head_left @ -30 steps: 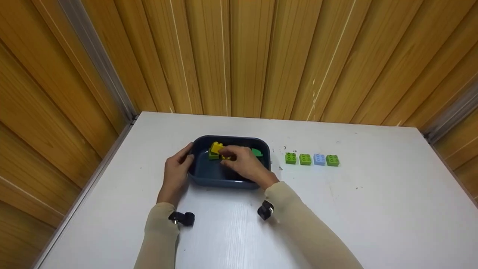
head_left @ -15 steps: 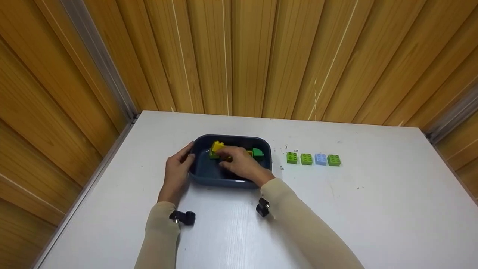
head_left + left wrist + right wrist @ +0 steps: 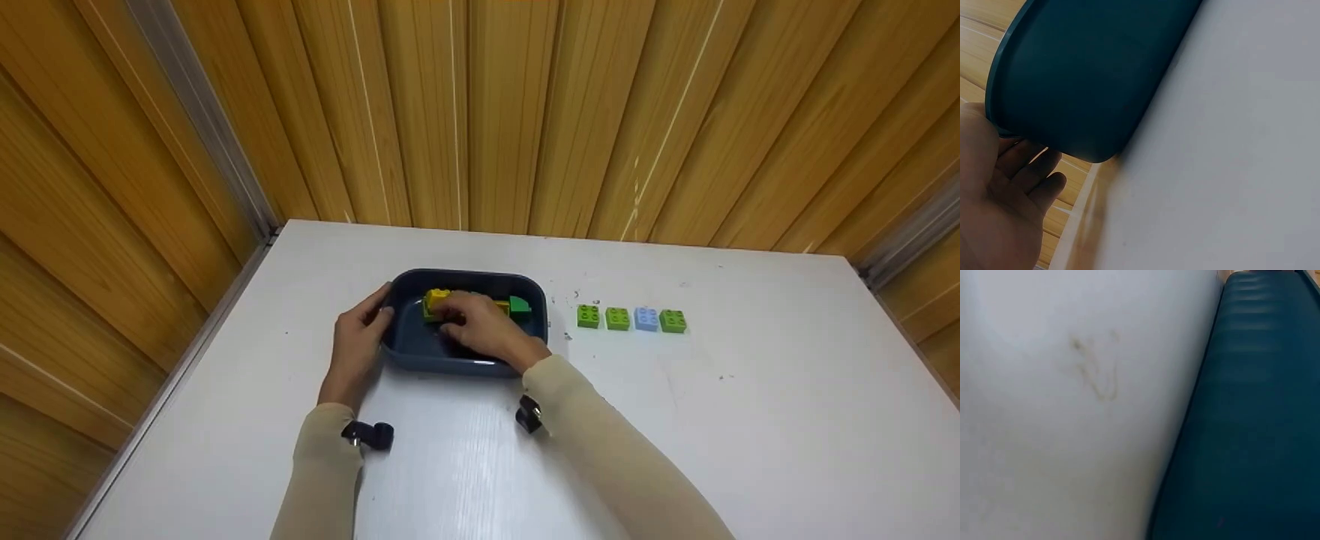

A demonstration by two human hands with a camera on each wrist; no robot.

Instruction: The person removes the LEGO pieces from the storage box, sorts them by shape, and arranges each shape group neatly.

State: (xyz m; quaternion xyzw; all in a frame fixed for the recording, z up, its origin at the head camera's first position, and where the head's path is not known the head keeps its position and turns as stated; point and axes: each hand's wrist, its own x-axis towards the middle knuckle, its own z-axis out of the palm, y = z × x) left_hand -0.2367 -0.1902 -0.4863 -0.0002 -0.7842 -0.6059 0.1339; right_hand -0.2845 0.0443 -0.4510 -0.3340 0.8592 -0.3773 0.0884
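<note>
Nearest, I have the dark blue rectangular box (image 3: 450,366) on the bench (image 3: 442,450), my left hand (image 3: 358,337) clamped on its left end with the thumb at the rim. My right hand (image 3: 484,322) reaches in over the near right corner, fingers bent at a yellow brick (image 3: 437,295); whether they pinch or only press it, I can't tell. I judge this step to be setting that brick on the green brick (image 3: 428,316) just under it; the next move would call for a steady box and even downward pressure. The yellow brick sits toward the box's far left, studs showing, bright and hard-looking. To its right is a rounded green piece (image 3: 519,306). Outside, right of the box, stand 3 green bricks (image 3: 618,319) and 1 light blue brick (image 3: 646,319) in a row. Farthest are wood-patterned panels (image 3: 495,112).
</note>
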